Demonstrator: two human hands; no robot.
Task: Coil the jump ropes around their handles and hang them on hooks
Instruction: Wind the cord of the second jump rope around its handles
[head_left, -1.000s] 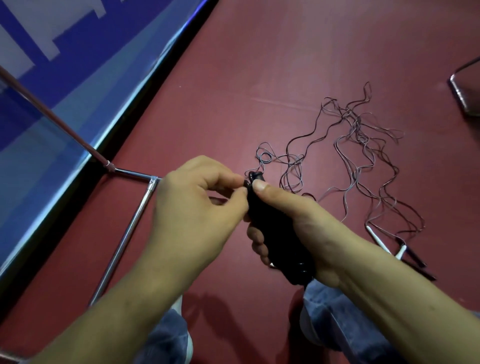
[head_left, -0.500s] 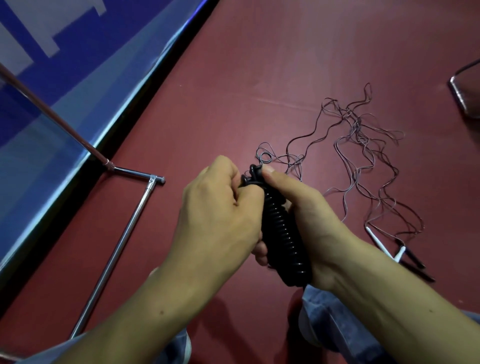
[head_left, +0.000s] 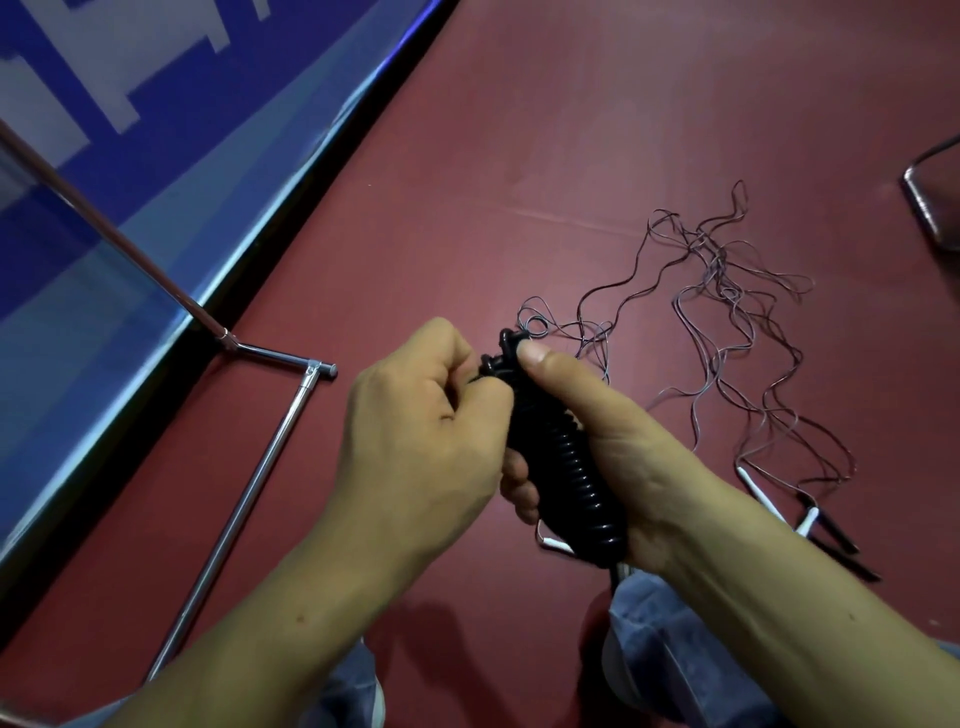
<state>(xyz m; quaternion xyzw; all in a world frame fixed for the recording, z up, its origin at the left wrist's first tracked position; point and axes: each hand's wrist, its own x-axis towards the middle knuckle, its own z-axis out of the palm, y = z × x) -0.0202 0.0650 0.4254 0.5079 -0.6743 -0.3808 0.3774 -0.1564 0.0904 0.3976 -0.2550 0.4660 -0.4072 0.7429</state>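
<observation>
My right hand (head_left: 618, 447) grips a black jump rope bundle (head_left: 566, 467), its cord coiled in tight rings around the handles. The thumb presses on the bundle's top end. My left hand (head_left: 426, 431) pinches the black cord end at the top of the coil, fingers curled tight against it. On the red floor to the right lies a loose tangle of thin jump ropes (head_left: 727, 322). Their white and black handles (head_left: 800, 519) lie at the near right.
A chrome rack base (head_left: 260, 467) with a slanted pole (head_left: 104, 228) stands at the left beside a blue wall panel (head_left: 130, 156). A metal frame corner (head_left: 930, 208) shows at the right edge. My knees in jeans (head_left: 675, 660) are at the bottom.
My left hand has drawn in tight against the top of the coil, pinching the cord end. The bundle turned so its coiled rings face up. The loose ropes lie unmoved.
</observation>
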